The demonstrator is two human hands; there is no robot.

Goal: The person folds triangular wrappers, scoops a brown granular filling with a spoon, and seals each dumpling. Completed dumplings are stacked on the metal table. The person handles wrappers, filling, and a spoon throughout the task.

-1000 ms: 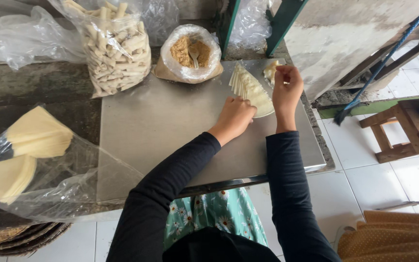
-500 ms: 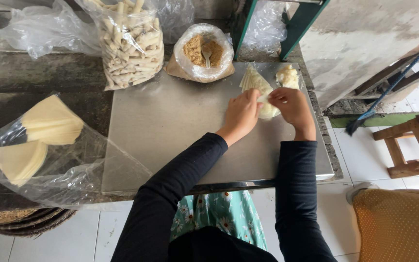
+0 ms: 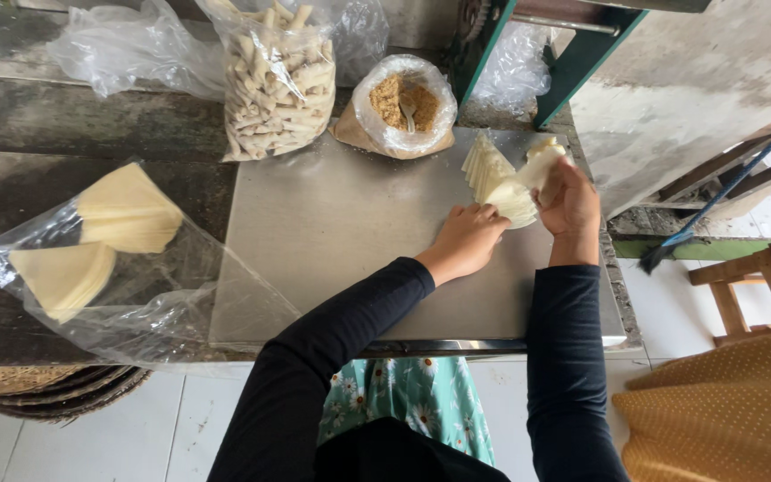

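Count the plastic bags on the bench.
4 clearly seen: the clear bag of wrapper stacks at left, an empty-looking bag top left, the bag of rolls, the bag of brown filling. More plastic behind may be further bags.

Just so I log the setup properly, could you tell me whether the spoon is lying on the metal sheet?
No, the spoon sits inside the open bag of brown filling, behind the metal sheet.

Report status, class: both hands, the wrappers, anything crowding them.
Left hand flat on fanned wrapper stack. Right hand lifting one pale wrapper. Filling bag just behind, not touching.
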